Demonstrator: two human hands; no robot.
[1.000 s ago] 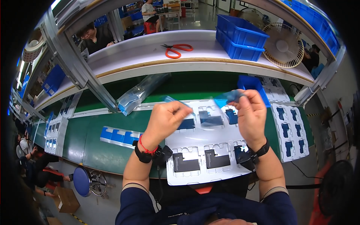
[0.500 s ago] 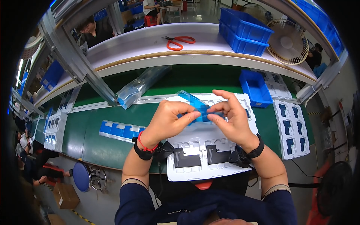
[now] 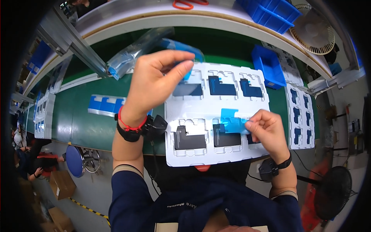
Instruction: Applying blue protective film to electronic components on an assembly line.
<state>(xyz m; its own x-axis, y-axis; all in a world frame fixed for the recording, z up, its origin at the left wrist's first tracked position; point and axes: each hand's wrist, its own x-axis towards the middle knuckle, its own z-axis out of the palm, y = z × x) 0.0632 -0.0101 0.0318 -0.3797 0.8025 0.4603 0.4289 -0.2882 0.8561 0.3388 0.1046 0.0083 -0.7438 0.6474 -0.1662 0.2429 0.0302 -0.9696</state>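
Note:
My right hand (image 3: 266,129) pinches one edge of a translucent blue film piece (image 3: 234,125), which hangs over the front middle pocket of a white moulded tray (image 3: 216,106). My left hand (image 3: 156,79) is raised over the tray's far left corner, thumb and forefinger pinched on a clear strip with blue film (image 3: 181,47), partly hidden behind the fingers. In the tray's pockets lie several flat, dark L-shaped parts, among them one at the front left (image 3: 189,142) and one at the back middle (image 3: 222,88). Another dark part beside my right hand is partly covered by it.
Blue-and-clear film strips (image 3: 104,104) lie left of the tray on the green bench. A clear plastic bag (image 3: 133,54) and a blue bin (image 3: 268,67) are behind it. Another tray (image 3: 301,125) stands right. Orange-handled scissors (image 3: 187,4) and stacked blue crates (image 3: 270,13) sit on the shelf.
My hands have moved apart: the left up and left with the strip, the right down and right with a separate blue film piece. The view has tilted, showing more of the tray.

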